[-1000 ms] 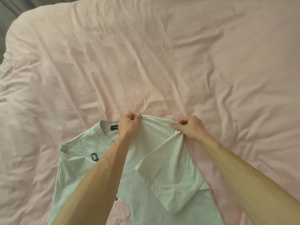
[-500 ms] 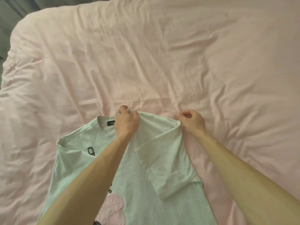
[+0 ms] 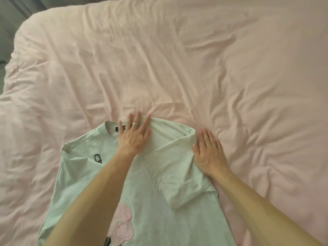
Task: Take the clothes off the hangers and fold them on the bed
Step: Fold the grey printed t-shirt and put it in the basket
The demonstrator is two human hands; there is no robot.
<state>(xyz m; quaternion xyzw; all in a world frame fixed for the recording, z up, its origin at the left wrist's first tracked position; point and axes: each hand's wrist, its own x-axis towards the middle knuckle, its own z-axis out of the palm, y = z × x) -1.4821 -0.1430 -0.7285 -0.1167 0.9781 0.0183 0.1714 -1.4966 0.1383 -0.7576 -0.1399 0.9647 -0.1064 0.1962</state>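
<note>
One pink, creased bed point(image 3: 230, 68) fills nearly the whole view. On its near part lies a pale green T-shirt point(image 3: 154, 201), front up, collar toward the far side, its lower part cut off by the bottom edge. One side of the shirt is folded inward over the chest, and the short sleeve point(image 3: 177, 166) lies flat on top of it.

Both forearms reach in from below. The left hand point(image 3: 133, 135) lies flat on the shirt at the collar and the top of the fold, fingers straight and spread; its grip is slack and has hold of nothing. The right hand point(image 3: 209, 153) lies palm down just beside the folded edge, thumb touching the fabric, fingers straight on the bed; its grip holds nothing either.

A pink patch point(image 3: 122, 222) sits low on the chest. A small pill-shaped outline point(image 3: 97, 158) shows beside the left forearm, and a black label point(image 3: 119, 129) inside the collar. A thin ring point(image 3: 134, 124) circles one left finger.
</note>
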